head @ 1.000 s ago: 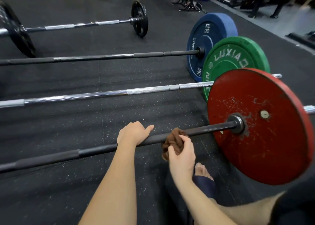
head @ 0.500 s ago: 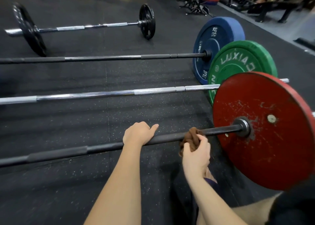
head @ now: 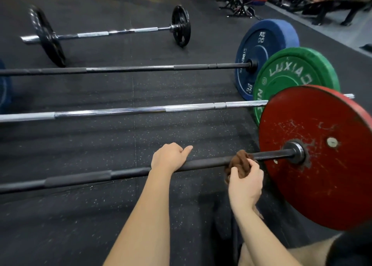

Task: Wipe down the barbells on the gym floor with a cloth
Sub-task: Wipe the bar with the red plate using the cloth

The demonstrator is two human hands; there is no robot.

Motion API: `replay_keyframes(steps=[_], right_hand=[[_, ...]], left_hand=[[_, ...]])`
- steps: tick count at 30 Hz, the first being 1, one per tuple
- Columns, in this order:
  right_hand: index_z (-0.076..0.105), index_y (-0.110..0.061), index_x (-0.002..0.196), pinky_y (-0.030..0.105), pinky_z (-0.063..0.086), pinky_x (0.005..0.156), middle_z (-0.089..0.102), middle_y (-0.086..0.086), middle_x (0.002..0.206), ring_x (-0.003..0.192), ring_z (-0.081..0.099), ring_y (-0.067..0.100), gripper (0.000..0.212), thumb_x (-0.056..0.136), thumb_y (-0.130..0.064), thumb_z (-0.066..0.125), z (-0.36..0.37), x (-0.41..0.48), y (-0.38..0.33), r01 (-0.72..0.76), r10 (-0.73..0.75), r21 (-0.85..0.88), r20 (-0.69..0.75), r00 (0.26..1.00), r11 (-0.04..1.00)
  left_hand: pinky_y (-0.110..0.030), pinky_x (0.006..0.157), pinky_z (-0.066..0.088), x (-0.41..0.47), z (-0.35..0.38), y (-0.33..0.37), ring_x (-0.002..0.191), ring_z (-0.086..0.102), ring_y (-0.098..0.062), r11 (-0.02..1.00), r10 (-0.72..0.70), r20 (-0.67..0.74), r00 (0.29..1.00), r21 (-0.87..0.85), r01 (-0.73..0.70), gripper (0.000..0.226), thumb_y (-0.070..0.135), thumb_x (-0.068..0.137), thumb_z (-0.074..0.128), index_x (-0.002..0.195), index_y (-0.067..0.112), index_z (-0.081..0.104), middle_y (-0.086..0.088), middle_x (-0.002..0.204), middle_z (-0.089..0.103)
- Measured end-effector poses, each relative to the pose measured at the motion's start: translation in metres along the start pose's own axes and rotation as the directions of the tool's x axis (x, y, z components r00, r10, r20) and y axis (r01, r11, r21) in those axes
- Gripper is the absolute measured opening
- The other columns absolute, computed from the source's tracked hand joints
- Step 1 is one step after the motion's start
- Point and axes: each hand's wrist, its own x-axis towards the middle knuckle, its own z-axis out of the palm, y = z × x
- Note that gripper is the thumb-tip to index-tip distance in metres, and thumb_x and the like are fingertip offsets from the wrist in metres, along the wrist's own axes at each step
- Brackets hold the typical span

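Head cam, looking down at the gym floor (head: pixel 100 215), black speckled rubber, with four barbells lying side by side, all running left to right. The nearest barbell (head: pixel 80 180) is a dark bar with a scuffed red plate (head: pixel 322 155) on its right end. The left hand (head: pixel 169 157) sits on top of that bar near the middle, fingers curled over the far side and thumb poking out to the right. The right hand (head: pixel 245 183) is further right, just short of the plate's collar, clamped on a brown cloth (head: pixel 239 161) that's bunched around the bar, so the cloth touches the bar between the left hand and the red plate.

Next one back is a chrome barbell (head: pixel 120 111) with a green plate (head: pixel 291 74), partly hidden behind the red one. Behind that is a dark barbell (head: pixel 130 69) with a blue plate (head: pixel 259 50). Farthest off, toward the left, is a silver barbell (head: pixel 120 32) with black plates (head: pixel 181 27) at both ends. Gym gear along the far right edge is too blurry to make out
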Motion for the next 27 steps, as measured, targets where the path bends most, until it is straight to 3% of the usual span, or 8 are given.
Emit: replay_keyframes(steps=[2, 5, 8, 14, 17, 21, 24, 27], right_hand=[[0.055, -0.027, 0.132, 0.039, 0.043, 0.09, 0.052, -0.001, 0.128, 0.111, 0.062, 0.028, 0.04, 0.093, -0.025, 0.066, 0.009, -0.015, -0.004, 0.018, -0.018, -0.021, 0.015, 1.0, 1.0], [0.057, -0.027, 0.128, 0.032, 0.04, 0.083, 0.052, -0.005, 0.123, 0.107, 0.063, 0.025, 0.041, 0.09, -0.022, 0.069, 0.031, -0.053, -0.007, 0.15, -0.147, -0.02, 0.12, 0.982, 0.988], [0.057, -0.031, 0.124, 0.03, 0.044, 0.08, 0.053, -0.011, 0.119, 0.105, 0.062, 0.017, 0.04, 0.088, -0.024, 0.072, 0.044, -0.079, -0.01, 0.252, -0.243, -0.01, 0.231, 0.942, 0.968], [0.055, -0.038, 0.121, 0.032, 0.045, 0.082, 0.05, -0.021, 0.116, 0.102, 0.061, 0.012, 0.039, 0.087, -0.029, 0.071, 0.037, -0.068, -0.007, 0.212, -0.212, 0.03, 0.252, 0.944, 0.977], [0.056, -0.03, 0.126, 0.032, 0.041, 0.083, 0.05, -0.013, 0.12, 0.104, 0.061, 0.02, 0.04, 0.089, -0.027, 0.071, 0.033, -0.053, -0.003, 0.154, -0.157, 0.037, 0.146, 0.977, 0.987], [0.055, -0.026, 0.13, 0.032, 0.042, 0.085, 0.052, -0.006, 0.126, 0.107, 0.061, 0.024, 0.043, 0.09, -0.025, 0.07, 0.041, -0.063, -0.004, 0.182, -0.18, -0.003, 0.128, 0.975, 0.983], [0.054, -0.03, 0.129, 0.034, 0.047, 0.084, 0.051, -0.009, 0.122, 0.108, 0.062, 0.021, 0.044, 0.089, -0.027, 0.07, 0.054, -0.09, -0.011, 0.237, -0.226, -0.025, 0.217, 0.95, 0.971], [0.057, -0.031, 0.129, 0.032, 0.048, 0.08, 0.053, -0.009, 0.124, 0.108, 0.06, 0.018, 0.043, 0.088, -0.028, 0.072, 0.064, -0.113, -0.023, 0.375, -0.339, -0.04, 0.348, 0.874, 0.926]], left_hand=[[-0.031, 0.059, 0.039, 0.0, -0.001, -0.003, 0.056, 0.044, -0.021, 1.0, 0.004, -0.022, 1.0, -0.028, -0.005, 0.061, 0.06, 0.103, 0.042, 0.059, 0.018, 0.035, -0.001, 0.056, 0.047], [-0.032, 0.065, 0.047, 0.001, -0.009, -0.017, 0.07, 0.06, -0.025, 0.993, -0.033, -0.093, 0.995, -0.12, 0.022, 0.06, 0.061, 0.101, 0.046, 0.064, 0.013, 0.049, -0.007, 0.073, 0.069], [-0.034, 0.071, 0.048, 0.001, -0.03, -0.045, 0.08, 0.064, -0.024, 0.986, -0.129, -0.163, 0.978, -0.125, 0.11, 0.057, 0.06, 0.1, 0.049, 0.075, 0.012, 0.065, -0.003, 0.074, 0.07], [-0.036, 0.081, 0.05, -0.009, -0.042, -0.103, 0.088, 0.063, -0.029, 0.948, -0.307, -0.11, 0.945, 0.05, 0.314, 0.052, 0.059, 0.102, 0.043, 0.078, 0.021, 0.067, -0.004, 0.088, 0.07], [-0.035, 0.075, 0.047, -0.012, -0.029, -0.104, 0.078, 0.062, -0.026, 0.929, -0.302, -0.145, 0.942, 0.177, 0.325, 0.063, 0.062, 0.103, 0.029, 0.079, 0.017, 0.065, -0.003, 0.085, 0.068], [-0.034, 0.071, 0.047, -0.014, -0.028, -0.102, 0.068, 0.06, -0.023, 0.933, -0.292, -0.155, 0.944, 0.171, 0.317, 0.066, 0.061, 0.104, 0.027, 0.07, 0.016, 0.062, -0.001, 0.075, 0.066], [-0.034, 0.073, 0.049, -0.016, -0.028, -0.101, 0.068, 0.06, -0.023, 0.937, -0.265, -0.175, 0.948, 0.185, 0.296, 0.066, 0.061, 0.104, 0.027, 0.066, 0.017, 0.057, -0.001, 0.072, 0.065], [-0.035, 0.072, 0.046, -0.016, -0.029, -0.1, 0.069, 0.059, -0.023, 0.934, -0.264, -0.177, 0.948, 0.197, 0.297, 0.067, 0.061, 0.104, 0.026, 0.07, 0.016, 0.062, 0.0, 0.073, 0.064]])
